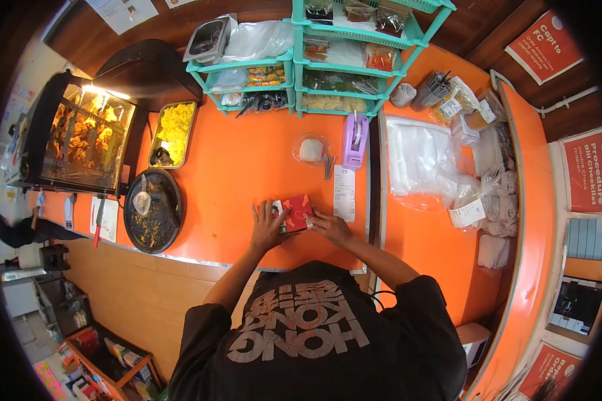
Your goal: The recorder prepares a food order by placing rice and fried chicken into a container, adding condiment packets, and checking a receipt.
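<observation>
A small red cardboard box (297,208) rests near the front edge of the orange counter, between my two hands. My left hand (268,226) grips its left side, the thumb lying over the top and the fingers reaching along the edge. At the right side, the fingers of my right hand (332,227) press against the box. Just to the right of it lies a long paper receipt (344,194). Beyond the box, a round white item in clear plastic wrap (310,150) sits beside a purple tape dispenser (356,142).
Left on the counter (231,174) are a round black tray (132,220), a pan of yellow rice (174,130), a knife (99,217) and a lit food warmer (90,137). Teal racks (293,67) stand at the back. Plastic bags (418,157) lie on the right counter. A person (23,230) is far left.
</observation>
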Demonstrator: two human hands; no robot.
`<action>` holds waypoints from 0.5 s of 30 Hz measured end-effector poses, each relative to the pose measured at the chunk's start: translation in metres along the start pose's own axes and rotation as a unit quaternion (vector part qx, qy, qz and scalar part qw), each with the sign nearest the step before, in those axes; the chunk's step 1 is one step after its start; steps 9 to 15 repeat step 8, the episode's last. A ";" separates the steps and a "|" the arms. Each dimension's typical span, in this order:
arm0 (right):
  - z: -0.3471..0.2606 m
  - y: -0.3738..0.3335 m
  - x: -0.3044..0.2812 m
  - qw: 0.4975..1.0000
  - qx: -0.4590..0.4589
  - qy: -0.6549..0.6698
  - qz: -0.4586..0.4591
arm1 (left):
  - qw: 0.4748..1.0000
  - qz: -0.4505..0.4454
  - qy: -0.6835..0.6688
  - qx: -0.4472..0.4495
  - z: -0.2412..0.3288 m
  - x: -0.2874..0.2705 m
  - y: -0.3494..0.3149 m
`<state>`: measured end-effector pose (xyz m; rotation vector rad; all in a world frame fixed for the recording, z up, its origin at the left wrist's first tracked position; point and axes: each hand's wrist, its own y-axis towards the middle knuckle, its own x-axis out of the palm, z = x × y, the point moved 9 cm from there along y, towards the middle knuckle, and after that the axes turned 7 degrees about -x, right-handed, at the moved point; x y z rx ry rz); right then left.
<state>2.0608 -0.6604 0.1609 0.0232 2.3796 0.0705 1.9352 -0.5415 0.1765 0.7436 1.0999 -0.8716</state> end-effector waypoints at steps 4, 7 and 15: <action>-0.019 -0.003 0.000 0.995 0.010 -0.098 0.011 | 0.999 -0.033 0.039 -0.002 0.016 -0.001 0.014; -0.027 -0.008 -0.005 0.964 -0.032 -0.259 0.050 | 0.998 -0.010 0.031 0.050 0.035 -0.016 0.022; -0.023 -0.005 0.000 0.961 -0.002 -0.277 0.021 | 0.998 -0.012 0.025 0.059 0.037 -0.014 0.022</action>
